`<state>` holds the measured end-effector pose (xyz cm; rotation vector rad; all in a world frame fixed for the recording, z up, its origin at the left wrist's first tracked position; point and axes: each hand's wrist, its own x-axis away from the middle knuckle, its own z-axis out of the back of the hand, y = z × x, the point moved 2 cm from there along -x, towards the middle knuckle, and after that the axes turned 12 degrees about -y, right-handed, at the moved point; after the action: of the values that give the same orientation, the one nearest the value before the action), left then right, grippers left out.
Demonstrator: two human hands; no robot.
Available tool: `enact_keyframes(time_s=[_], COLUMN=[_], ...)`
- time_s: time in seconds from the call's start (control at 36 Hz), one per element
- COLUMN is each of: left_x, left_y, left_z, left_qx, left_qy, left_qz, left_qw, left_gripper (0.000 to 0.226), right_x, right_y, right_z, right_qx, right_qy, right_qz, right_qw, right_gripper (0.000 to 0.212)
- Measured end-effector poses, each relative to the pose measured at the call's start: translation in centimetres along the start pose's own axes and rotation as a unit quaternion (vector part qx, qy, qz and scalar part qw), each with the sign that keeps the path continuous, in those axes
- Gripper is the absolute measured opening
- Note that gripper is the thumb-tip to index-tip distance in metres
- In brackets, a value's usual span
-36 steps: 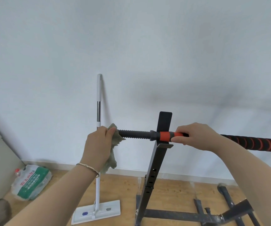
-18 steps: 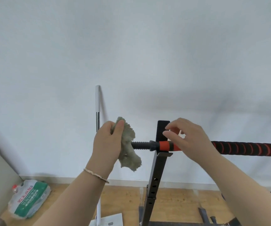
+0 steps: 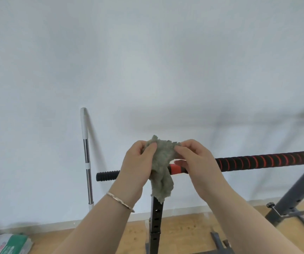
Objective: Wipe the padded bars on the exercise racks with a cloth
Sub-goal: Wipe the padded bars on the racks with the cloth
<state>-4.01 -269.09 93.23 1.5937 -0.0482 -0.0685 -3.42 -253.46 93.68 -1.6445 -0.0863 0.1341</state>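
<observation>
Head view, two hands, left hand (image 3: 136, 162) and right hand (image 3: 195, 158) each pinching one cloth (image 3: 161, 167), one padded bar (image 3: 261, 161)

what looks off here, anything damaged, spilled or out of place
Nothing is spilled or broken. The cloth, pinched between the left hand and right hand in front of the padded bar, has ragged, frayed edges. A green-and-white bag lies slumped on the floor by the wall, far left.

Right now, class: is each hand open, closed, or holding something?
Left hand: grips the grey cloth on its left side.
Right hand: pinches the cloth's upper right edge.
</observation>
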Motion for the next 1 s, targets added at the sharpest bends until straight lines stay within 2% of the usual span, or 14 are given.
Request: enact_keyframes(time_s=[0.08,0.14,0.22,0.33,0.44,0.64,0.69,0.75,0.78,0.86,0.94,1.0], left_x=[-0.1,-0.2,-0.5,-1.0,-2.0,-2.9,-2.8,-2.8,-2.7,-2.4,-2.0,-1.8], left_y=[-0.2,-0.4,-0.5,-0.3,-0.2,-1.9,-2.6,-3.3,-3.6,-4.3,-4.5,-4.7], left_z=[-0.7,-1.3,-2.2,-3.7,-5.0,-5.0,-4.9,-4.8,-4.8,-4.8,-4.6,-4.5], left_qx=[-0.016,-0.034,-0.092,-0.201,-0.235,-0.322,-0.367,-0.421,-0.452,-0.521,-0.518,-0.482], left_qy=[-0.021,-0.031,-0.041,-0.047,-0.048,-0.048,-0.048,-0.046,-0.044,-0.019,0.036,0.051], left_qz=[0.0,-0.006,-0.025,-0.069,-0.088,-0.129,-0.135,-0.139,-0.136,-0.129,-0.123,-0.118], left_qw=[1.0,0.999,0.995,0.976,0.967,0.937,0.919,0.895,0.881,0.844,0.845,0.867], left_gripper=[0.017,0.021,0.024,0.024,0.023,0.026,0.021,0.019,0.019,0.019,0.013,0.01], right_x=[0.0,0.1,0.1,-0.8,-2.3,-5.3,-5.4,-5.1,-4.8,-3.5,-3.6,-4.1], right_y=[-0.1,-0.2,-0.5,-0.9,-1.8,-1.2,-0.6,0.2,0.7,3.0,5.5,6.3], right_z=[1.6,2.8,4.4,6.5,8.8,13.0,13.6,13.3,12.5,9.4,7.8,7.5], right_qx=[-0.15,-0.166,-0.108,0.029,0.143,0.245,0.359,0.509,0.553,0.614,0.699,0.74], right_qy=[0.001,0.018,0.057,0.105,0.14,0.163,0.155,0.146,0.124,-0.007,-0.074,-0.052], right_qz=[-0.01,-0.015,-0.011,-0.007,0.001,-0.02,-0.01,0.064,0.112,0.212,0.207,0.197], right_qw=[0.989,0.986,0.993,0.994,0.98,0.956,0.92,0.846,0.816,0.76,0.68,0.641], right_gripper=[0.01,0.011,0.016,0.017,0.015,0.022,0.033,0.041,0.04,0.037,0.069,0.082])
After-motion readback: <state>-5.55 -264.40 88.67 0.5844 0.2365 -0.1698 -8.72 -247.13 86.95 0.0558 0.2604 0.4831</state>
